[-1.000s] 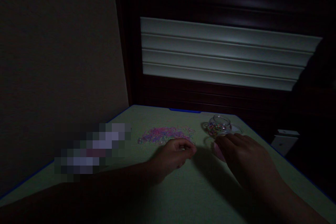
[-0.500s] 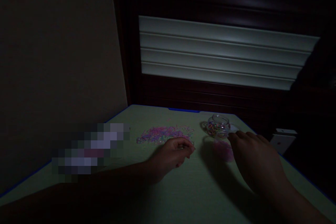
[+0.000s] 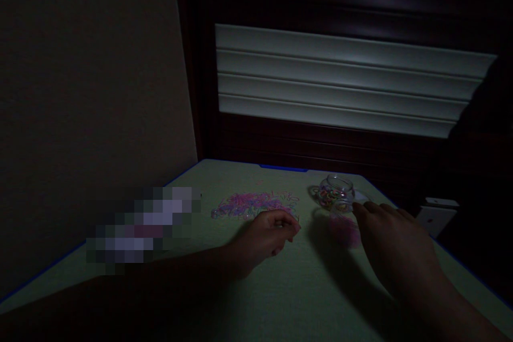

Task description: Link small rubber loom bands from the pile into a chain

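Note:
A loose pile of small pink, purple and green elastic bands (image 3: 248,204) lies spread on the pale table. At its near right edge is my left hand (image 3: 268,235), with fingers curled in and thumb against them; anything in the pinch is too small and dark to make out. A clear jar with pink bands (image 3: 342,231) stands to the right. My right hand (image 3: 395,240) is bent over this jar's right side, back of the hand up and fingertips hidden. Just behind is a second round clear jar (image 3: 336,192), its mouth uncovered, holding multicoloured bands.
The table (image 3: 280,299) has a blue edge. A blurred-out pale item (image 3: 152,224) lies on its left side. A white box (image 3: 436,216) shows beyond the right edge. Behind stand a dark panel with pale slats (image 3: 344,80) and, at left, a wall (image 3: 92,75).
The whole view has shifted slightly, so everything sits a little further right. Both hands keep nearly the same pose and place beside the pile and the jar.

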Demonstrator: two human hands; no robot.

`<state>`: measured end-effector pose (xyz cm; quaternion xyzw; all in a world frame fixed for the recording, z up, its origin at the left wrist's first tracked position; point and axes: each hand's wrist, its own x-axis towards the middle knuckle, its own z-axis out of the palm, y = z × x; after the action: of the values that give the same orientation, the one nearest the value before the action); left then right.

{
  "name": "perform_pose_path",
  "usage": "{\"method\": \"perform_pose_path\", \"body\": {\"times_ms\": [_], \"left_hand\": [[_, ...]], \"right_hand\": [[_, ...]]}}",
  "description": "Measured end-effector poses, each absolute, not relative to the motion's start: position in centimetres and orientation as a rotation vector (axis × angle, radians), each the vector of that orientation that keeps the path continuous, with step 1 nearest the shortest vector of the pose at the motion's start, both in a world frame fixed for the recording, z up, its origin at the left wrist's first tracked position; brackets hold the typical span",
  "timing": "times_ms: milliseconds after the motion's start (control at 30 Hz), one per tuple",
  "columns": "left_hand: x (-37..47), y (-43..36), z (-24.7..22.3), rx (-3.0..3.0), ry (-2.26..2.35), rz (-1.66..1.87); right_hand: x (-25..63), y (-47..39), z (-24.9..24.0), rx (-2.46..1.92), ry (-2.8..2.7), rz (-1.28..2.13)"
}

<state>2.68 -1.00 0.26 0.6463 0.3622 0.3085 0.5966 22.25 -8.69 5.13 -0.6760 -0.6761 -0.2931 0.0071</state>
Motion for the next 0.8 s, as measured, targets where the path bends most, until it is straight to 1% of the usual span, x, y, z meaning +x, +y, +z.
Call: {"method": "perform_pose_path", "body": {"times_ms": [367,433,533,633,800], "left_hand": [[2.6,-0.9,0.2,1.499,0.809,0.706],[2.6,-0.9,0.2,1.508,0.805,0.709],[2.6,-0.9,0.1,1.524,0.815,0.712],[2.6,-1.0,0.4,1.538,0.831,0.713],[2.6,-1.0,0.6,1.535,0.856,0.672]], "right_hand": [[22.3,-8.7,5.1,-2.045,-2.126,-0.962],[22.1,-8.7,5.2,-1.953,-2.154,-0.998],[21.5,-8.5,4.9,-1.689,-2.308,-1.027],[20.9,-8.2,4.3,-1.432,-2.506,-0.960],[20.5,-7.7,3.2,-1.338,-2.623,-0.829]]}}
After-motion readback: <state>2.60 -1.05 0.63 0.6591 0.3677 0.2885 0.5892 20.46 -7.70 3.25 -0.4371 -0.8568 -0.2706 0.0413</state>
